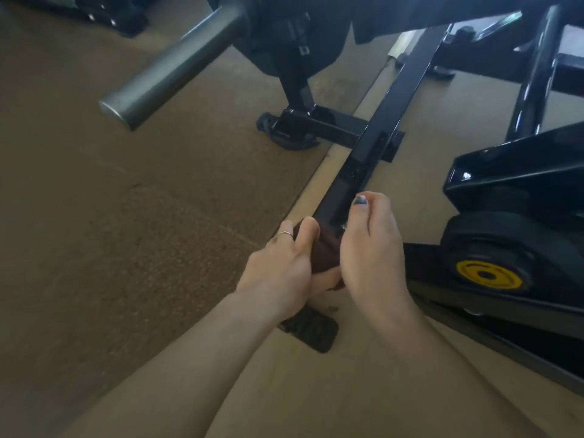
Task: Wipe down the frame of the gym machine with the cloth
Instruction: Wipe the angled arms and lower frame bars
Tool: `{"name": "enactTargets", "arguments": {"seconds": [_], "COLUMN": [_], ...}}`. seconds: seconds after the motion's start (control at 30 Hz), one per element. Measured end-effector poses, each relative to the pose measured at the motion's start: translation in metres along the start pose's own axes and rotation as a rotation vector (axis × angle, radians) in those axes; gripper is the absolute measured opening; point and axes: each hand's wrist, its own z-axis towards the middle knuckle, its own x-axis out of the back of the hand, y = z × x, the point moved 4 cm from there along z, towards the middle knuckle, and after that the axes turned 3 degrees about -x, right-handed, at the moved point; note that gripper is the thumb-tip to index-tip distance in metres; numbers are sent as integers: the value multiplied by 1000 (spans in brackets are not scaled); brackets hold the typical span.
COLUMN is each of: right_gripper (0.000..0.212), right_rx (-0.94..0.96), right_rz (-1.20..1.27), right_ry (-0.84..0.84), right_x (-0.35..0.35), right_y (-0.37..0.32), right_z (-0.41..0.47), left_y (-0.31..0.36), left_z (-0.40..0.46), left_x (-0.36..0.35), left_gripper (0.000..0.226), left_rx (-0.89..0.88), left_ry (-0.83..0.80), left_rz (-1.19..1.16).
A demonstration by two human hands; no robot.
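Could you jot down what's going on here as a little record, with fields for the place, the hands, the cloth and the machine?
place: gym floor, brown matting
machine part: black frame bar running low over the floor
cloth: dark brown cloth, bunched on the bar's near end
left hand: grips the cloth
right hand: on the cloth, fingers along the bar
nearby: grey steel peg; yellow disc

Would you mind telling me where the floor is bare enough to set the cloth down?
Free: the wide brown floor left of the black frame rail, below the grey bar. A narrower strip lies between the rail and the yellow-capped base. Crowded: around both hands, left and right, gripping the cloth.
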Motion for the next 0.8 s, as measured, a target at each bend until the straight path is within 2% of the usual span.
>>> {"name": "enactTargets", "arguments": {"seconds": [0.13,0.2,0.33,0.43,0.5,0.67,0.8], "right_gripper": [38,41,34,26,32,43,53], "right_rx": [88,131,166,226,241,50,-288], "right_rz": [-173,-267,-422,-662,-740,-599,-169], "right_ry": [-72,-101,-116,-165,-174,-201,-148], "right_x": [-2,1,9,0,-5,5,5], "right_y": [-1,-1,-2,-5,-5,-19,-14], "right_z": [17,19,12,-1,-2,18,31], "left_y": [-18,-20,-40,-57,-55,-25,7], "left_z": [9,2,-42,-67,-59,30,97], "left_x": [1,-1,-16,-23,-21,0,16], "left_gripper": [42,38,36,35,30,31,36], "left_rx": [-39,-63,24,51,49,-47,-106], "left_ry": [-60,-4,54,20,-5,71,72], "left_rz": [-352,-401,-531,-541,-537,-580,-594]}}
